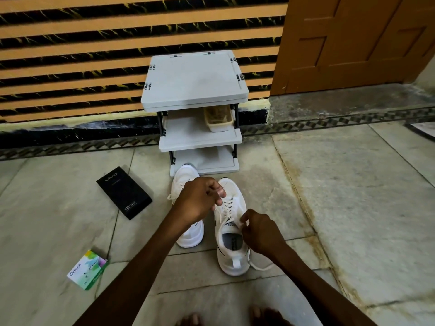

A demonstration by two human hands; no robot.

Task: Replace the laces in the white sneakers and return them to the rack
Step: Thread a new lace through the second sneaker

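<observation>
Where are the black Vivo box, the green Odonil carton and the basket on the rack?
black Vivo box (124, 192): head view, middle of its top face.
green Odonil carton (87, 269): head view, middle of its printed top.
basket (220, 127): head view, its pale front wall.

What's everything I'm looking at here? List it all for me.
sneakers: two, white, on the floor before the rack
laces: white, in the nearer sneaker
rack: one, grey, against the striped wall
tray: one, pale, middle shelf
flat box: one, black, floor, left
small box: one, green-white, floor, near left
door: one, brown, upper right
left hand: pinches laces
right hand: pinches laces
feet: two, bare, bottom edge
</observation>
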